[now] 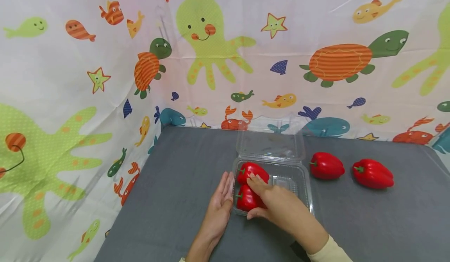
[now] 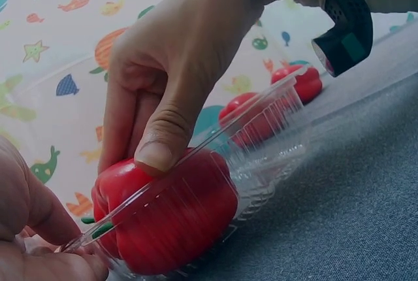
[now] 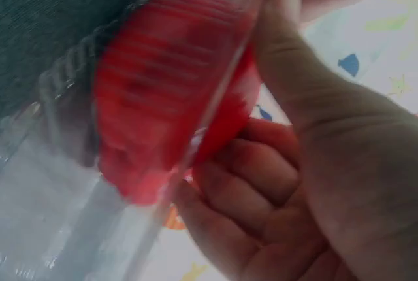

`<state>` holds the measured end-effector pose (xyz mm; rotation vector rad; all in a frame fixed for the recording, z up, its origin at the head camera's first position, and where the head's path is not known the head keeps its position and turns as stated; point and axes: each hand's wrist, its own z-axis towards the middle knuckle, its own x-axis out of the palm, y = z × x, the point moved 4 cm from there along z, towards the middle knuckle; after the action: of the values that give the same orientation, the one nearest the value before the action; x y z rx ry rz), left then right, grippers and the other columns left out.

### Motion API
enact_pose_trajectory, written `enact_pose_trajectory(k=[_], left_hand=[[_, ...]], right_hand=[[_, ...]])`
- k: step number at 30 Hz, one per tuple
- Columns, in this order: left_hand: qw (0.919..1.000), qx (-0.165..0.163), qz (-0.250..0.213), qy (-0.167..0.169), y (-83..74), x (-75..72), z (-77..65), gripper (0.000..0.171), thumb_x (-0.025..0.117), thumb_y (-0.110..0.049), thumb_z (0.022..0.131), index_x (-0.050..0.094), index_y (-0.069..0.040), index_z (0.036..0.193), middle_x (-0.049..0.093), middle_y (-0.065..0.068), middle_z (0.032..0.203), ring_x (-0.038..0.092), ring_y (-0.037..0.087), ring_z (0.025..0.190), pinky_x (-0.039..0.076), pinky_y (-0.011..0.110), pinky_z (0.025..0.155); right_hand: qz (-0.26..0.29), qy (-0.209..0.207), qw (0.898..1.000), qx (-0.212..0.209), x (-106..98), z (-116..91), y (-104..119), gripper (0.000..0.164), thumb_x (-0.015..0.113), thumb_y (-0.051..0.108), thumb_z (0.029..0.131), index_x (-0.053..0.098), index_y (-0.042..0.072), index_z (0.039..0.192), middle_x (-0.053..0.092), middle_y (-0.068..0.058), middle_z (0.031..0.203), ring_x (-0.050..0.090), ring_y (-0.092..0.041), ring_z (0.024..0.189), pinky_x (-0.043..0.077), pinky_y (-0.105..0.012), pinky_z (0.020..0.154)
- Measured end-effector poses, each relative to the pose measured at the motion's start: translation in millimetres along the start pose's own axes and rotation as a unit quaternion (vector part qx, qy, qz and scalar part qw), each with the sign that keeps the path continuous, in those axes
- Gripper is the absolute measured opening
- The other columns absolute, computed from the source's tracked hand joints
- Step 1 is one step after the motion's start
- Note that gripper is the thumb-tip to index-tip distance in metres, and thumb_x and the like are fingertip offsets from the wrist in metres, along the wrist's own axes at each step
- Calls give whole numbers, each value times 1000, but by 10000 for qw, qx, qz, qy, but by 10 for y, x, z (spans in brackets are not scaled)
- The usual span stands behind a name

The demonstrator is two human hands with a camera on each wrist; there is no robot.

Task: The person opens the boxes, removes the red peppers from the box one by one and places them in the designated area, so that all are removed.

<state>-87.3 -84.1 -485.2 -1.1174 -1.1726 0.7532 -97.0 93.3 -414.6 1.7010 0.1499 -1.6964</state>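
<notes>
A clear plastic clamshell container (image 1: 291,174) stands on the table, its lid (image 1: 270,144) folded back. Two red bell peppers lie in its left half, a rear pepper (image 1: 250,169) and a front pepper (image 1: 247,198), stems to the left. My right hand (image 1: 284,207) reaches over the front wall and holds the front pepper, its thumb on the near side and its fingers beyond. Straight fingers of my left hand (image 1: 218,207) rest along the container's left wall. In the right wrist view the held pepper (image 3: 163,85) shows blurred through the clear wall.
Two more red bell peppers lie right of the container, a nearer one (image 1: 327,165) and a farther one (image 1: 373,173). The grey tabletop (image 1: 168,199) ends at a patterned curtain (image 1: 225,27) behind and at the left.
</notes>
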Motion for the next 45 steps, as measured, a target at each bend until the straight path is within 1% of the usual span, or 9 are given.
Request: enact_pose_trajectory(k=[4,7,12,15,23,30,34,38,45], left_hand=[[10000,19,-45,-14,5,-2,5,75,30,12,106,2,-12,171,10,4,178,9,15,163,19,22,124],[10000,-10,-63,-39,13,-7,-2,75,30,13,105,1,-11,171,10,4,178,9,15,163,20,21,123],[10000,-58,-54,-57,23,-18,-16,75,30,13,105,1,-11,171,10,3,178,9,15,163,20,22,123],[10000,-53,-72,-35,27,-17,-9,76,30,13,105,2,-12,171,10,3,178,8,15,163,19,23,124],[9999,-31,-118,-45,19,-10,4,76,30,13,105,3,-13,171,9,4,178,9,16,163,18,25,124],[9999,-27,-119,-72,0,0,6,75,30,13,105,3,-13,171,10,4,178,9,16,163,18,25,124],[9999,-34,-135,-65,-4,1,1,76,29,13,105,2,-12,171,9,5,178,8,16,163,17,25,125],[9999,-69,-141,-47,-6,3,-4,76,28,14,104,1,-12,171,7,5,178,7,16,163,16,26,125],[9999,-95,-88,-27,-6,5,-15,75,29,13,105,1,-12,171,9,3,178,7,17,163,16,27,125]], right_hand=[[52,91,9995,302,-8,28,8,84,93,47,76,65,8,145,66,-14,143,78,-29,96,65,-46,85],[28,130,9993,352,-7,45,7,79,92,47,77,68,8,142,69,-14,139,78,-27,89,66,-45,83],[-97,102,9997,218,-4,63,-3,76,93,47,77,70,6,137,80,-9,110,77,-22,79,67,-40,75],[-178,26,9998,77,6,61,-20,74,94,45,76,69,7,134,78,0,89,72,-13,71,66,-33,70],[-234,-189,9990,-322,11,49,-58,69,93,39,77,65,6,130,72,5,76,65,-5,62,62,-26,64],[-153,-95,9994,-285,-20,57,-82,69,92,40,77,65,6,131,72,6,76,67,-6,64,64,-27,66],[-108,-13,9995,-284,-28,58,-96,69,91,41,78,65,7,132,73,8,79,66,-4,66,62,-24,67],[57,47,9997,-212,-43,50,-127,71,92,42,77,66,9,134,75,8,85,67,-3,70,62,-22,68],[391,41,9991,-126,-60,25,-173,75,91,44,77,66,7,137,78,4,99,73,-8,81,64,-26,71]])
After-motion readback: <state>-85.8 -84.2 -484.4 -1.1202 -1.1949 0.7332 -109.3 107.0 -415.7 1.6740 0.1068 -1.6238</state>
